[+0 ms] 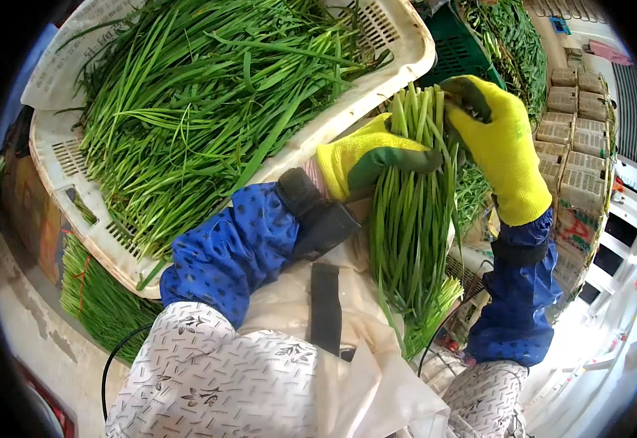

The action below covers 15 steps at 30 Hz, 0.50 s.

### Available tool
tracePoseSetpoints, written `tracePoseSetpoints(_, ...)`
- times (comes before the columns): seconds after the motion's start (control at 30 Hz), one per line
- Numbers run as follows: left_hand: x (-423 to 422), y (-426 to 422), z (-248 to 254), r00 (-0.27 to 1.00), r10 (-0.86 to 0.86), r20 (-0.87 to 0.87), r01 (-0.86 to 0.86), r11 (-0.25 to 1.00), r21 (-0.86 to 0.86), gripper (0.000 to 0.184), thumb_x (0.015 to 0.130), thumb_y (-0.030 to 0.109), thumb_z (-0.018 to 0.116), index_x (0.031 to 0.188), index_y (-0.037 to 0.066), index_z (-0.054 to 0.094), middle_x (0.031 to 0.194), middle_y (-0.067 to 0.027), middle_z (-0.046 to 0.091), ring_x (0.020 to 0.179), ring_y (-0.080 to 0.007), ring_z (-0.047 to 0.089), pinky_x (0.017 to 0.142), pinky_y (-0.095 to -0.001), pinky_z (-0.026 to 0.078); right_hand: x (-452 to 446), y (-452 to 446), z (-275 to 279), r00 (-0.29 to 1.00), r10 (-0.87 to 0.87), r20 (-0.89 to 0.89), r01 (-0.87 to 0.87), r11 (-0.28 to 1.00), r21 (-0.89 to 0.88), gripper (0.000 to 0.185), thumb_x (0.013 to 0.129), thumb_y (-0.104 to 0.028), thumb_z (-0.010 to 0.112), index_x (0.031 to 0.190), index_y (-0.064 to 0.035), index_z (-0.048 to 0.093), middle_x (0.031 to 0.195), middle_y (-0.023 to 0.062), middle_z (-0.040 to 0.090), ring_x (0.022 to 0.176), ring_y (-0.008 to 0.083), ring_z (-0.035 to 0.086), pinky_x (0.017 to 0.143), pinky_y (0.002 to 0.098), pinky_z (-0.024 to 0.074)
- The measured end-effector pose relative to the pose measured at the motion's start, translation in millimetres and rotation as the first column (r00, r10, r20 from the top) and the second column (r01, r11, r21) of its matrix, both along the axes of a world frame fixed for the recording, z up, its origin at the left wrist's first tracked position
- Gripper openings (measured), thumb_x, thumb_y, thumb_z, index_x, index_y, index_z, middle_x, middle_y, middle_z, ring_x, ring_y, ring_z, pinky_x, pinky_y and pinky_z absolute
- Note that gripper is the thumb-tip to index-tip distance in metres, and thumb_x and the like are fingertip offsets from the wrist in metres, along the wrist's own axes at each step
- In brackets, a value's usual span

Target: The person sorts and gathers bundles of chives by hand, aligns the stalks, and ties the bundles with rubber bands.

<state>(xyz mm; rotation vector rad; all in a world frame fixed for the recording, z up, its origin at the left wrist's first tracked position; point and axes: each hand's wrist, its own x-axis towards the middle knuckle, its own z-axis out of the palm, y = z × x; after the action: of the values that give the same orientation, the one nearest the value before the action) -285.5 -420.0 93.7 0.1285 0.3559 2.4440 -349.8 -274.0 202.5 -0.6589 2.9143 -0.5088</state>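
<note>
My left hand [377, 157], in a yellow glove with a dark green palm, is wrapped round a bundle of long green stalks [413, 233] near its upper end. The bundle hangs down in front of my apron, with its pale cut ends at the top. On the right side of that upper end is my right hand [497, 139], gloved alike, its fingers bent inward against the stalks. Whether its fingertips grip any stalk is hard to see. A large white crate [311, 135] to the left holds a heap of loose green leaves [202, 109].
At the lower left stands a tied bundle of greens [99, 292]. A dark green crate [457, 55] and more greens [508, 44] are at the upper right. Stacked wrapped packs [577, 160] stand on the right. A thin black cable [107, 372] crosses near my left sleeve.
</note>
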Motion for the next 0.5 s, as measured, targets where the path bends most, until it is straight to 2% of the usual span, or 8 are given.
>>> tracePoseSetpoints(0.1,-6,16,-7,0.998,-0.014,-0.063,0.012,0.999,-0.031,0.057,0.074,0.008,0.072,0.126,0.001,0.050,0.105,-0.0117,0.064,0.091,-0.0217,0.064,0.082,-0.0370,0.053,-7,8,-7,0.968,-0.224,0.115,0.250,0.914,-0.319,0.015,0.086,-0.009,0.062,0.095,0.0012,0.067,0.079,0.0059,0.068,0.071,0.0086,0.058,0.068,0.0230,0.0471)
tracePoseSetpoints(0.2,-8,31,-13,0.989,-0.016,-0.145,0.009,0.999,-0.050,0.053,0.073,0.010,0.073,0.122,0.001,0.053,0.100,-0.0126,0.065,0.090,-0.0216,0.064,0.081,-0.0369,0.054,-20,27,17,0.971,-0.202,0.129,0.239,0.768,-0.595,0.018,0.089,-0.015,0.061,0.096,0.0002,0.070,0.081,0.0071,0.068,0.072,0.0126,0.063,0.069,0.0248,0.0499)
tracePoseSetpoints(0.23,-8,33,-18,0.988,-0.005,-0.157,-0.006,0.998,-0.066,0.052,0.073,0.011,0.073,0.121,0.001,0.053,0.100,-0.0127,0.065,0.090,-0.0216,0.064,0.081,-0.0367,0.054,-27,51,13,0.942,-0.311,0.125,0.316,0.700,-0.640,0.023,0.090,-0.021,0.060,0.097,-0.0018,0.070,0.082,0.0092,0.069,0.072,0.0147,0.066,0.071,0.0268,0.0517)
tracePoseSetpoints(0.3,-7,35,-18,0.989,-0.020,-0.146,0.012,0.998,-0.054,0.052,0.074,0.011,0.073,0.121,0.002,0.054,0.099,-0.0124,0.065,0.091,-0.0216,0.064,0.082,-0.0364,0.053,-35,97,-2,0.925,-0.371,0.084,0.354,0.921,0.164,0.032,0.088,-0.027,0.062,0.107,-0.0014,0.067,0.093,0.0137,0.068,0.088,0.0193,0.066,0.078,0.0268,0.0513)
tracePoseSetpoints(0.33,-7,36,-19,0.990,-0.027,-0.141,0.021,0.999,-0.048,0.051,0.074,0.012,0.073,0.121,0.003,0.054,0.099,-0.0122,0.065,0.091,-0.0216,0.064,0.082,-0.0362,0.053,-30,111,-16,0.941,-0.337,0.005,0.264,0.746,0.611,0.037,0.088,-0.029,0.063,0.112,-0.0017,0.065,0.099,0.0159,0.067,0.094,0.0223,0.065,0.081,0.0267,0.0508)
tracePoseSetpoints(0.37,-8,35,-14,0.990,-0.034,-0.135,0.029,0.999,-0.041,0.051,0.074,0.012,0.073,0.121,0.003,0.054,0.099,-0.0119,0.065,0.091,-0.0212,0.064,0.083,-0.0357,0.053,-33,116,-21,0.923,-0.381,0.048,0.265,0.722,0.639,0.037,0.088,-0.023,0.061,0.119,-0.0019,0.061,0.112,0.0185,0.063,0.105,0.0290,0.061,0.087,0.0305,0.0487)
tracePoseSetpoints(0.43,-6,37,-15,0.993,-0.035,-0.111,0.027,0.997,-0.070,0.048,0.076,0.013,0.072,0.120,0.003,0.056,0.100,-0.0105,0.065,0.091,-0.0195,0.064,0.083,-0.0340,0.052,-41,112,-14,0.999,-0.037,-0.013,0.039,0.988,0.146,0.035,0.088,-0.016,0.058,0.121,-0.0038,0.059,0.116,0.0185,0.061,0.109,0.0310,0.059,0.092,0.0321,0.0467)
tracePoseSetpoints(0.5,-5,40,-19,0.995,-0.042,-0.088,0.028,0.988,-0.149,0.040,0.079,0.013,0.071,0.116,0.003,0.059,0.102,-0.0085,0.066,0.092,-0.0170,0.063,0.084,-0.0317,0.051,-36,94,-7,0.954,0.229,-0.192,-0.243,0.968,-0.056,0.035,0.089,-0.011,0.053,0.123,-0.0063,0.058,0.119,0.0170,0.059,0.111,0.0310,0.056,0.094,0.0325,0.0455)
